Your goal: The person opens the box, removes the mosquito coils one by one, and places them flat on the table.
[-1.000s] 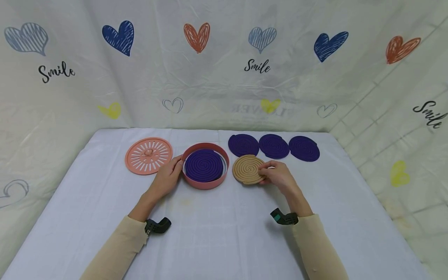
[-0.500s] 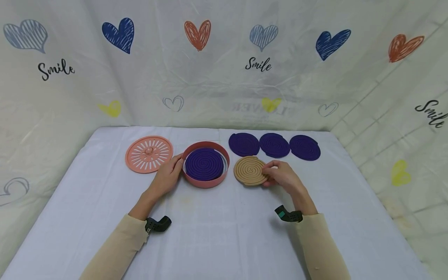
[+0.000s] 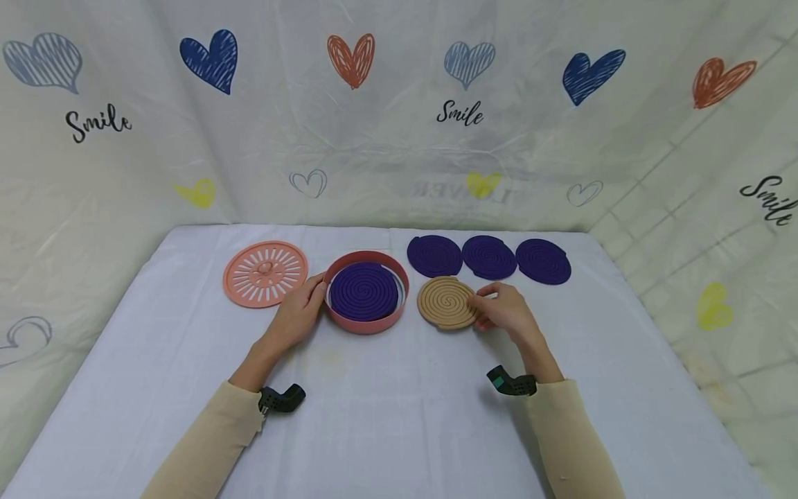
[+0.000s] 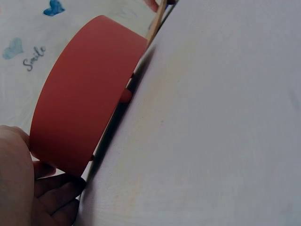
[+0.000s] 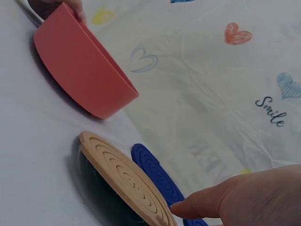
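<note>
My left hand (image 3: pixel 298 310) grips the near-left wall of a round pink mosquito-coil holder (image 3: pixel 365 328), thumb at the rim and fingers low on its side. Inside the holder lies a stack topped by a dark purple mosquito coil (image 3: pixel 364 291). To the right, a tan mosquito coil (image 3: pixel 447 303) is pinched at its right edge by my right hand (image 3: pixel 510 310). In the right wrist view, the tan coil (image 5: pixel 123 175) looks tilted, with a dark shadow beneath, and one fingertip (image 5: pixel 177 207) is at its edge.
A pink slotted lid (image 3: pixel 265 280) lies left of the holder. Along the back right lie three purple coils: one behind the tan coil (image 3: pixel 434 256), one in the middle (image 3: pixel 489 258) and one at the far right (image 3: pixel 544 262). A white cloth (image 3: pixel 399 416) covers the table.
My right hand has shifted a little to the right, its fingers now nearer the tan coil's outer edge. The tan coil has moved slightly right. My left hand and the holder have stayed put.
</note>
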Tool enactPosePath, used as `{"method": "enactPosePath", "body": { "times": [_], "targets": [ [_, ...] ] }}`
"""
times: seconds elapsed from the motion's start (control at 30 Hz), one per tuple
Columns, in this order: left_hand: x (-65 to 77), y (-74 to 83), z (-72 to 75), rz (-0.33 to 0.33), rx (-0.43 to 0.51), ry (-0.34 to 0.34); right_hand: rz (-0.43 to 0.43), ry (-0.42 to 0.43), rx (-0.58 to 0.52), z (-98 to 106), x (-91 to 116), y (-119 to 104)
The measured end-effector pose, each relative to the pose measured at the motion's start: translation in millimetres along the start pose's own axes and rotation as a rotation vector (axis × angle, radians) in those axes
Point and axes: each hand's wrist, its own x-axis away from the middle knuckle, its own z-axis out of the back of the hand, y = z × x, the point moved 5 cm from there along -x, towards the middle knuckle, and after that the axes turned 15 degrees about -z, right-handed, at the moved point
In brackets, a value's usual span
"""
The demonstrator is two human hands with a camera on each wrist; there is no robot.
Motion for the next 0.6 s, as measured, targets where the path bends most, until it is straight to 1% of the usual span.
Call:
{"method": "enactPosePath", "body": {
  "times": [0.23,0.33,0.6],
  "targets": [
    [-0.6,-0.4,-0.1,-0.005,0.005,0.001,0.05,0.121,0.202,5.2,2.2,-3.2],
    [-0.9,-0.5,-0.2,-0.004,0.005,0.001,0.059,0.142,0.237,4.9,4.4,-5.2],
    [-1.2,-0.4,-0.1,0.001,0.001,-0.001,0.082,0.171,0.283,3.8,6.7,-7.5]
  ]
}}
